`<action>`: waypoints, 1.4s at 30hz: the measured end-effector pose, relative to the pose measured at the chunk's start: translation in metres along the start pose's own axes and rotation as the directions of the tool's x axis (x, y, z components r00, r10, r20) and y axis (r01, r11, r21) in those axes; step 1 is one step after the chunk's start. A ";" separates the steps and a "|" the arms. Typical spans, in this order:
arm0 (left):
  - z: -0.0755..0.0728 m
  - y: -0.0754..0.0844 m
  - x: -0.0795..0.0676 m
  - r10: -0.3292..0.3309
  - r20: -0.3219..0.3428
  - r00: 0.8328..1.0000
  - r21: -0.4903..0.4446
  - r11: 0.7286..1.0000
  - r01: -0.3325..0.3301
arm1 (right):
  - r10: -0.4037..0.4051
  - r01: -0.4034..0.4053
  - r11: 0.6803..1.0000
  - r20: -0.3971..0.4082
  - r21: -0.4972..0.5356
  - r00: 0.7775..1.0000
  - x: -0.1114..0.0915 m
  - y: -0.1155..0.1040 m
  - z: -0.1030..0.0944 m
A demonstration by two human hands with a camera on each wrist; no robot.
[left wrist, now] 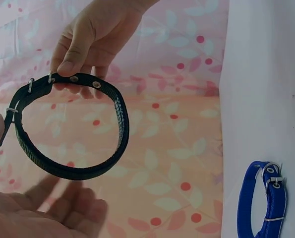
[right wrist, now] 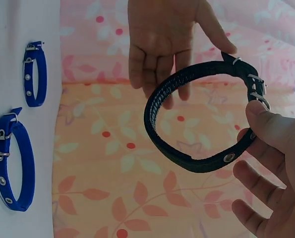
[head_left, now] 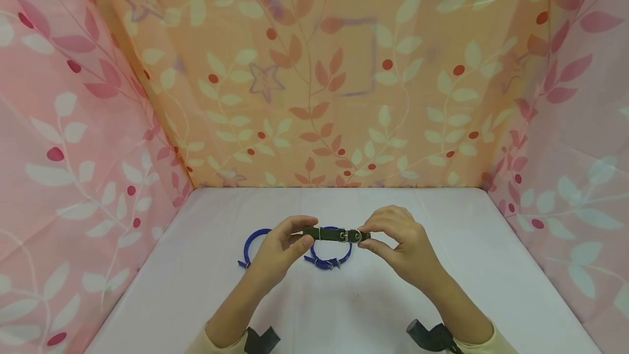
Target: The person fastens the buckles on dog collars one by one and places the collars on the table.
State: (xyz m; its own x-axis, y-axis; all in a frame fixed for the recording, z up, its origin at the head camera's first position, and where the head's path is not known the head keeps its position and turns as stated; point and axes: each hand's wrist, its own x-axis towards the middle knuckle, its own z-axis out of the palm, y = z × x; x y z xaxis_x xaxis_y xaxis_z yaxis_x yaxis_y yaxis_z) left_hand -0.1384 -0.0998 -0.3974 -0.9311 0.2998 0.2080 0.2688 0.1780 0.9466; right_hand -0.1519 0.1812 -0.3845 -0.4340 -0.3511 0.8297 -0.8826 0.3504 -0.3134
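A dark green buckled collar (head_left: 330,234) is held up above the white table, closed into a loop with a metal buckle, rings and eyelets. My right hand (head_left: 408,245) pinches its band near the buckle, thumb on the outside and fingers behind. At the strap's loose tip, the thumb of my left hand (right wrist: 162,29) touches the collar, while its other fingers stay spread and nearly straight beside the loop. Behind and below lie two blue collars. One blue collar (head_left: 328,264) sits under the green one; the other blue collar (head_left: 248,245) is partly hidden by my left hand.
The white tabletop (head_left: 354,310) is bordered by an orange leaf-patterned cloth (head_left: 314,97) at the back. Pink patterned cloths (head_left: 73,195) rise along both sides. Dark camera mounts (head_left: 429,336) sit on both wrists.
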 end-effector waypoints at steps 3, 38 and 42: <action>-0.001 -0.001 0.001 -0.046 0.016 0.999 0.026 0.999 0.045 | -0.023 0.023 1.000 -0.019 0.004 1.000 0.001 0.001 0.000; -0.002 0.005 -0.007 0.037 0.060 0.998 -0.043 0.998 -0.035 | 0.585 -0.560 0.808 0.150 -0.181 0.797 -0.005 -0.004 -0.008; -0.001 0.005 -0.006 0.067 0.061 0.996 -0.075 0.995 -0.062 | 0.609 -0.593 0.793 0.162 -0.138 0.776 -0.006 -0.005 -0.008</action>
State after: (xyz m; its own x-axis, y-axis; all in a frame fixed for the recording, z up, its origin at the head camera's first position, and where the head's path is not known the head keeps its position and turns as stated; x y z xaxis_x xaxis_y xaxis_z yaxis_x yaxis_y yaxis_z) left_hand -0.1319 -0.1021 -0.3938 -0.8941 0.3680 0.2551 0.3068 0.0886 0.9476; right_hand -0.1438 0.1889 -0.3837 -0.9037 -0.1999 0.3785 -0.4176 0.6058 -0.6772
